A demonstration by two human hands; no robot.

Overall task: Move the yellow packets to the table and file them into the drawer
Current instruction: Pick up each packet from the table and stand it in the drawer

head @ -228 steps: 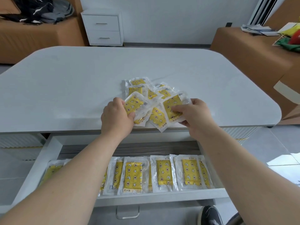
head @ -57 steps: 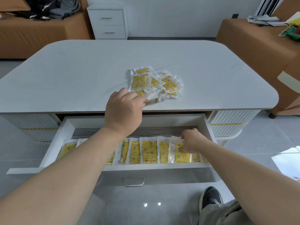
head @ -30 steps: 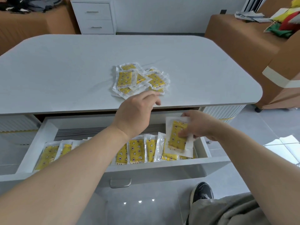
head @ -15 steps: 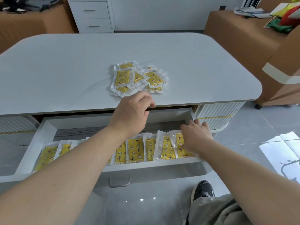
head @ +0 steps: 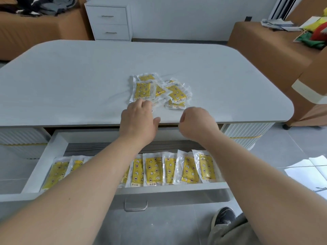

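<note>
Reaching over open drawer (head: 59, 145), left hand (head: 138, 119) sits at table (head: 70, 76) front edge. Its fingertips bend down at near rim of loose pile of yellow packets (head: 159, 91); cannot tell whether they pinch one. Right hand (head: 196, 122) just beside it, fingers curled into fist, nothing seen inside. Filed packets (head: 154, 170) overlap in row along drawer front, left forearm hiding several. Drawer handle (head: 135, 205) below. White cabinet (head: 109, 22) behind table, brown bench (head: 265, 43) at right, shoe (head: 223, 218) on floor.

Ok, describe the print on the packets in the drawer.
The packets are yellow with small stars, moons and flowers; clearest in the head view.
</note>
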